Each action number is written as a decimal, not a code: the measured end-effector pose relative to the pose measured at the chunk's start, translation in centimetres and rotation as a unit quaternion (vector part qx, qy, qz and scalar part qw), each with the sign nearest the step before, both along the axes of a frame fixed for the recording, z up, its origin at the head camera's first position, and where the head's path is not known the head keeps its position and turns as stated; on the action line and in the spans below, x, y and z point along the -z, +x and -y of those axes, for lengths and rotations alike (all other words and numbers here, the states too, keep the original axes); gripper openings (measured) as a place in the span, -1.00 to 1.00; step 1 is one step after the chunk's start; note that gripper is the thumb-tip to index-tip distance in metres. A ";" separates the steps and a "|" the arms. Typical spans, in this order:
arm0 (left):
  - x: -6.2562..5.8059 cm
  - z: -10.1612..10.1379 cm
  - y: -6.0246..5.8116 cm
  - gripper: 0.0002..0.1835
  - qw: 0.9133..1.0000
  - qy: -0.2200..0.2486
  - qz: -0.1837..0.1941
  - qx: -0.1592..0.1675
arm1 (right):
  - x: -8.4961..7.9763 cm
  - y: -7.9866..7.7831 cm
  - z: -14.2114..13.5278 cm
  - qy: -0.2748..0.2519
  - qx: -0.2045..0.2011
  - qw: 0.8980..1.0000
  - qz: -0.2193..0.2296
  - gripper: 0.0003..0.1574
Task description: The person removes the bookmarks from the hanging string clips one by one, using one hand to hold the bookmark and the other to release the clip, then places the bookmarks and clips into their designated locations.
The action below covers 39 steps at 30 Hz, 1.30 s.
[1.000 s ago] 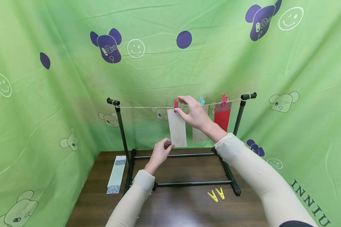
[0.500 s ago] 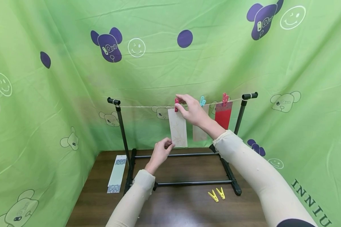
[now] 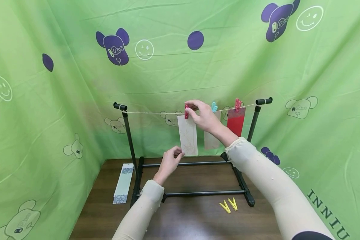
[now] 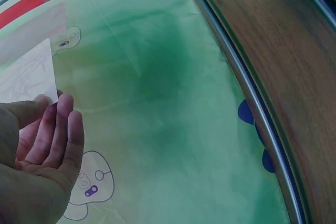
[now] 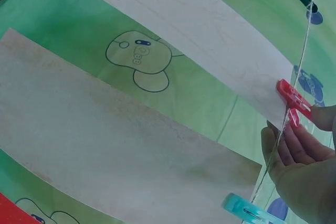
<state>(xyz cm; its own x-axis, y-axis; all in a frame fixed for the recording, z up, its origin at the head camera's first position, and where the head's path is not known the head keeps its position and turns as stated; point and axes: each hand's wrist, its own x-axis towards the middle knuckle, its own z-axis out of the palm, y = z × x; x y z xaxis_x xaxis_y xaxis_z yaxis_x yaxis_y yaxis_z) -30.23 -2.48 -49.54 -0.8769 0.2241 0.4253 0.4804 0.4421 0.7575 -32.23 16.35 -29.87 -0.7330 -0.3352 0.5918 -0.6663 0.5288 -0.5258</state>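
Note:
A pale paper card [image 3: 187, 136] with faint line drawing hangs at the string [image 3: 150, 113] of a black rack. My right hand [image 3: 204, 116] pinches a red clothespin [image 5: 295, 103] at the card's top edge, thumb on one side and fingers on the other. Below, my left hand [image 3: 169, 162] pinches the card's lower left corner between thumb and fingertips; the left wrist view shows the corner [image 4: 50, 85] there. To the right hang a second pale card [image 3: 211, 141] under a blue clothespin [image 5: 252, 211] and a red card [image 3: 235, 125] under another red clothespin [image 3: 237, 105].
The black rack [image 3: 204, 193] stands on a brown wooden table [image 3: 198, 220]. Two yellow clothespins [image 3: 229, 205] lie at its front right. A light blue patterned strip card [image 3: 123, 184] lies at the left. A green printed curtain [image 3: 168, 76] surrounds the table.
The right hand's fingers have closed in slightly on the red clothespin, which now sits more upright and partly covered. The left hand keeps its place at the card's corner.

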 end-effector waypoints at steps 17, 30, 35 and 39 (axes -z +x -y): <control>0.2 -0.1 -0.1 -0.92 0.999 0.035 -0.012 -0.003 | -0.1 0.0 -0.3 -0.055 -0.015 0.998 0.019 -0.71; 0.7 -0.1 0.0 -0.91 0.999 0.038 -0.016 -0.017 | 0.7 -0.1 -0.5 -0.091 -0.022 0.996 -0.009 -0.81; 0.8 0.1 0.2 -0.92 0.999 0.041 -0.022 -0.021 | 1.0 -0.1 -0.4 -0.123 -0.032 0.991 -0.037 -0.89; 0.8 0.2 0.2 -0.92 0.998 0.050 -0.026 -0.020 | 1.2 -0.2 -0.3 -0.140 -0.042 0.987 -0.065 -0.90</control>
